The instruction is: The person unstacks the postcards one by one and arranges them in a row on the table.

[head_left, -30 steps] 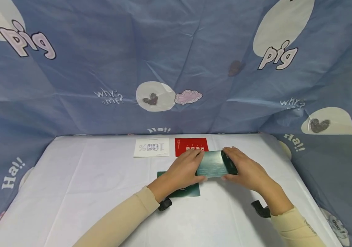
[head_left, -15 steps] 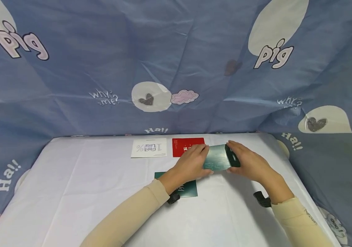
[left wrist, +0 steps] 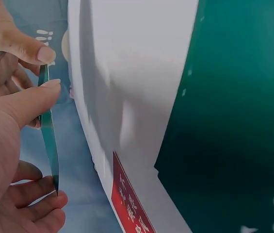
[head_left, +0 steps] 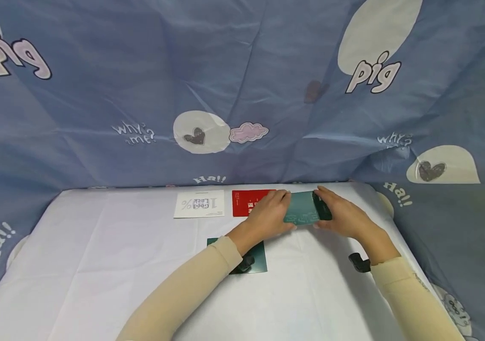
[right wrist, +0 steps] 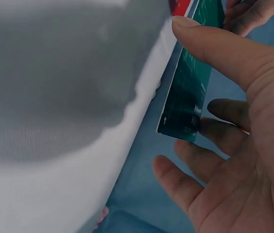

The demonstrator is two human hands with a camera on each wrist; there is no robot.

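Observation:
A green card (head_left: 301,208) is held up off the table between both hands. My left hand (head_left: 268,215) pinches its left end, thumb on the near edge and fingers along the far edge. My right hand (head_left: 344,217) grips the opposite end, where a darker strip shows. In the left wrist view the card (left wrist: 49,141) appears nearly edge-on. Seen from the right wrist, the thumb and fingers of the right hand (right wrist: 253,111) bracket the card's (right wrist: 187,94) lower end. A second green card (head_left: 260,260) lies flat beneath the left forearm, partly hidden by it.
Near the table's far edge lie a white card (head_left: 199,204) with "Good Luck" print and a red card (head_left: 241,202), partly covered by the left hand. White cloth (head_left: 110,265) covers the table. A blue printed curtain (head_left: 208,57) hangs behind it.
Both hands have carried the green card farther away and slightly right, keeping their hold. The left hand now overlaps the red card. The head view has turned a little right.

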